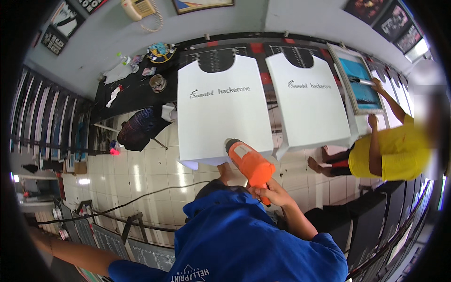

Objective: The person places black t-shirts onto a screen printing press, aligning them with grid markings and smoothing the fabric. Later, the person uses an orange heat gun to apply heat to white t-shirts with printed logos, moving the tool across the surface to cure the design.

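Over the long black bench [141,91], the right hand [272,192] is closed around the handle of a fat orange plastic heat gun [250,163]. Its nose points at the bottom edge of a white cloth shirt [221,113] that lies flat on a board. The heat gun is just above the shirt, near its lower hem.

The left hand cannot be seen. Only the left arm [70,251] shows, reaching off to the side at the bottom of the picture, so I cannot tell if that hand is open or shut.

The shirt already has dark print across its chest, so the printing looks done. I think the drying is in hand now, low on the shirt. A second white shirt [307,101] with the same print lies next to it, with no tool near it.

Another person in a yellow top [392,157] stands to the right, with both hands on a framed blue printing screen [359,84]. A black cord [141,197] runs over the pale tiled floor [141,174].
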The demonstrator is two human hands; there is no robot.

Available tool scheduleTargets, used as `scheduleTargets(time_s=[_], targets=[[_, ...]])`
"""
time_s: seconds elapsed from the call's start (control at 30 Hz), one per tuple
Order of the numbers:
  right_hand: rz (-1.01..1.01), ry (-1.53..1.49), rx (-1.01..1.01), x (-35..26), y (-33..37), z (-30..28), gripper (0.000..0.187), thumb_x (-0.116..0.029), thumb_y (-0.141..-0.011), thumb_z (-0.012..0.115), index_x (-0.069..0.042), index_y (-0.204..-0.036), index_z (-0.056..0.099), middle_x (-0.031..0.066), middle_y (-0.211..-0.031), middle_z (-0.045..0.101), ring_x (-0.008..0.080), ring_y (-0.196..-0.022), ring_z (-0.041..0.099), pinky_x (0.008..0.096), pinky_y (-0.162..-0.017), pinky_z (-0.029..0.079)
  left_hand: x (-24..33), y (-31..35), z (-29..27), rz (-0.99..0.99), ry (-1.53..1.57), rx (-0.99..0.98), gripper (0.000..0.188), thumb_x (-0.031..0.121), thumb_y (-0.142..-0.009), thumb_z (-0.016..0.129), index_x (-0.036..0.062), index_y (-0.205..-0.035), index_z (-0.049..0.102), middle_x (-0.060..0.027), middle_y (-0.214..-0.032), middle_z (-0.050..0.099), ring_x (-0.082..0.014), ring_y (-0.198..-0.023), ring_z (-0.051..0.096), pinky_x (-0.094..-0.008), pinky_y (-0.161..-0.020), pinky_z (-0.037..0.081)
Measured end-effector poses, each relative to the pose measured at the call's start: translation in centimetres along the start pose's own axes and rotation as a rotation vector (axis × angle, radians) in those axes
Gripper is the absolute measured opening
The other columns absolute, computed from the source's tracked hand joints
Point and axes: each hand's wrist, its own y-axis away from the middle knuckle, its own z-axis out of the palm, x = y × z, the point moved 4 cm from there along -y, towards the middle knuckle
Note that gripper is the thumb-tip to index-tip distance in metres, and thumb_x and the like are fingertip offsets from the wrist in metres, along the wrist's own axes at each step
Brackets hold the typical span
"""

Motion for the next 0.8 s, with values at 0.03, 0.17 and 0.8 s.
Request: scheduleTargets(time_s=[0.03,0.17,0.8], targets=[[0.022,-0.028,-0.037,-1.2,-1.5,0.3,0.058,-0.013,-0.09,0.068,-0.003,-0.142,0.046,0.0084,-0.115,0.062,0.0144,-0.086,0.064,0.0286,-0.074,0.052,-1.0,1.1,0.2,-0.039,0.021,-0.012,0.034,0.03,-0.102,0.052,0.0015,-0.116,0.064,-0.0123,-0.107,0.065,-0.0229,-0.091,0.06,-0.0351,-0.077,0.049],[0.103,-0.088,-0.009,-7.1,-7.5,1.5,0.042,-0.013,-0.089,0.065,0.001,-0.126,0.05,0.0097,-0.099,0.062,0.0156,-0.07,0.062,0.0288,-0.059,0.05,-4.3,4.8,1.8,-0.142,0.14,-0.054,0.037,0.033,-0.102,0.051,0.0016,-0.118,0.062,-0.0124,-0.11,0.064,-0.0233,-0.095,0.06,-0.0358,-0.08,0.048],[0.157,0.347,0.116,-21.5,-32.4,1.6,0.047,-0.038,-0.097,0.064,0.002,-0.121,0.058,0.0058,-0.084,0.064,0.0116,-0.06,0.062,0.024,-0.053,0.051,-1.7,3.4,20.7,0.208,1.331,-0.529,0.05,0.044,-0.104,0.046,0.0023,-0.131,0.053,-0.0129,-0.125,0.061,-0.0252,-0.111,0.058,-0.039,-0.094,0.045]])
